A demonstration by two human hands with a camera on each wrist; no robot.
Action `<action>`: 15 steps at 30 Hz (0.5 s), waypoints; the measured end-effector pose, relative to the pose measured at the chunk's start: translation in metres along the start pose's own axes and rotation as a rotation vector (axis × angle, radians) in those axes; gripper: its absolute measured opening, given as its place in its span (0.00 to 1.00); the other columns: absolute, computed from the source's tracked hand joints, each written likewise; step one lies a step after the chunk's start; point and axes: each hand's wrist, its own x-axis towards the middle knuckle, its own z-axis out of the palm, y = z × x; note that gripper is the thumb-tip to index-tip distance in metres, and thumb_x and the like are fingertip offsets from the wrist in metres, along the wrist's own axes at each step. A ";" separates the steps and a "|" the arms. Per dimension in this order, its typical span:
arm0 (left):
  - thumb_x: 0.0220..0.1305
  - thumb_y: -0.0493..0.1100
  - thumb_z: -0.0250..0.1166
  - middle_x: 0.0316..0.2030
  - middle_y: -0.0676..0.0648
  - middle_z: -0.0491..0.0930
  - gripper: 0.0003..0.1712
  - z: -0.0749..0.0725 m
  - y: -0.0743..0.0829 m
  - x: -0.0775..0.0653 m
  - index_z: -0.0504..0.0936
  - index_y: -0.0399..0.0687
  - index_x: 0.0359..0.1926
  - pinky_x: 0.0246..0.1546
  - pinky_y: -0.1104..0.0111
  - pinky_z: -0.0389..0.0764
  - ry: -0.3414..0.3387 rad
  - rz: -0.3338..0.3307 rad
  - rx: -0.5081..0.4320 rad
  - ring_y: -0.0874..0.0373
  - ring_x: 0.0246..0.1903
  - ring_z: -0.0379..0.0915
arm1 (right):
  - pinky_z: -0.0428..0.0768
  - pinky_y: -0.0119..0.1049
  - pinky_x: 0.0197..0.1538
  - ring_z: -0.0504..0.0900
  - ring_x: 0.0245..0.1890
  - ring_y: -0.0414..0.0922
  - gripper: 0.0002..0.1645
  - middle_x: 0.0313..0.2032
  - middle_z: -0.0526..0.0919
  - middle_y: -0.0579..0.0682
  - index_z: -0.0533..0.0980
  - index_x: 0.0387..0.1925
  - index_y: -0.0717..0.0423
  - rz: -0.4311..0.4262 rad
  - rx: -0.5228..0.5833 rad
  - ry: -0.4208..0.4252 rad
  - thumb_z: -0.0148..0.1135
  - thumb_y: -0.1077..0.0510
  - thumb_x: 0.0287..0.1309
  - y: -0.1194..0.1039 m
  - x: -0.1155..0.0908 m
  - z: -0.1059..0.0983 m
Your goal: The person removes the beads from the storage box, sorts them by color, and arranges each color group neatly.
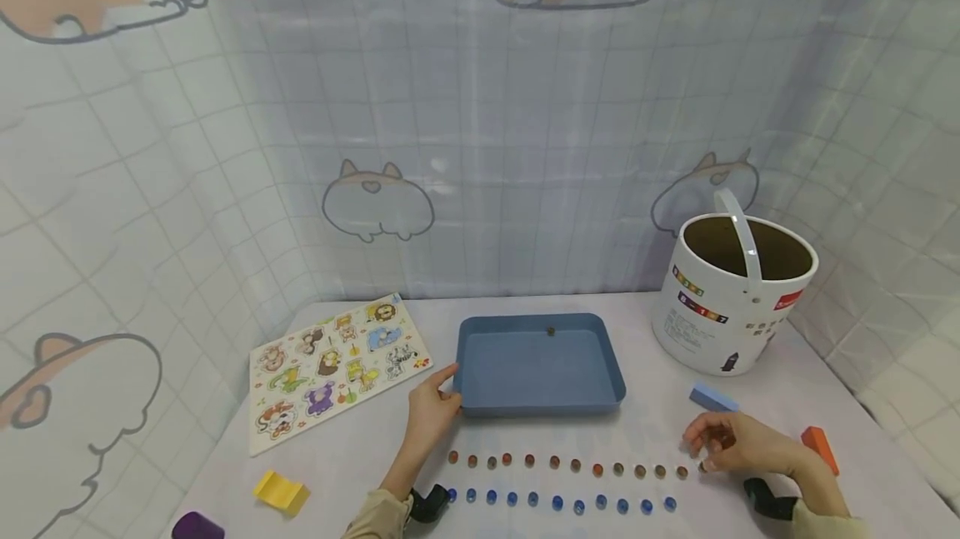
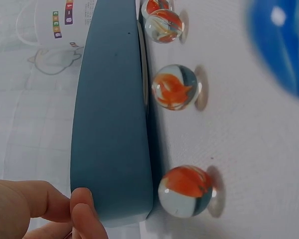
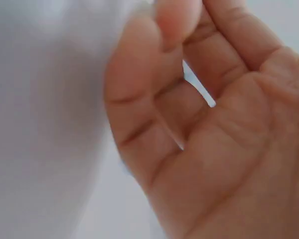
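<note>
My left hand grips the left rim of a blue tray; in the left wrist view its thumb and finger pinch the corner of the tray wall. A small dark marble lies in the tray near the back. Over the right end of a row of orange-swirled marbles, my right hand has its fingers curled, and a marble shows at its fingertips. The right wrist view shows thumb and finger meeting, with the marble mostly hidden. A row of blue marbles lies nearer me.
A white bucket with a handle stands at the back right. Before it lie a blue block and an orange block. On the left are an animal puzzle board, a yellow block and a purple piece.
</note>
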 end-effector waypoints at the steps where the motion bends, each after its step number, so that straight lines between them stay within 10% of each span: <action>1: 0.47 0.26 0.55 0.10 0.47 0.76 0.33 0.000 0.000 -0.001 0.76 0.36 0.60 0.12 0.77 0.57 -0.002 -0.002 0.000 0.65 0.09 0.59 | 0.67 0.30 0.30 0.71 0.31 0.36 0.20 0.38 0.80 0.51 0.74 0.49 0.69 -0.017 -0.015 0.012 0.62 0.65 0.55 -0.003 0.001 -0.002; 10: 0.47 0.26 0.55 0.09 0.51 0.73 0.33 -0.001 0.003 -0.002 0.76 0.36 0.60 0.12 0.77 0.57 0.000 -0.007 0.006 0.66 0.09 0.58 | 0.78 0.28 0.41 0.79 0.42 0.32 0.17 0.44 0.83 0.40 0.74 0.52 0.68 -0.171 -0.113 0.095 0.57 0.64 0.63 -0.065 0.043 -0.031; 15: 0.46 0.25 0.55 0.08 0.52 0.72 0.34 -0.001 0.003 -0.001 0.76 0.35 0.60 0.11 0.78 0.57 -0.002 -0.013 -0.004 0.65 0.09 0.58 | 0.79 0.35 0.42 0.81 0.42 0.37 0.20 0.48 0.82 0.59 0.75 0.54 0.64 -0.113 -0.172 0.131 0.59 0.58 0.63 -0.082 0.090 -0.038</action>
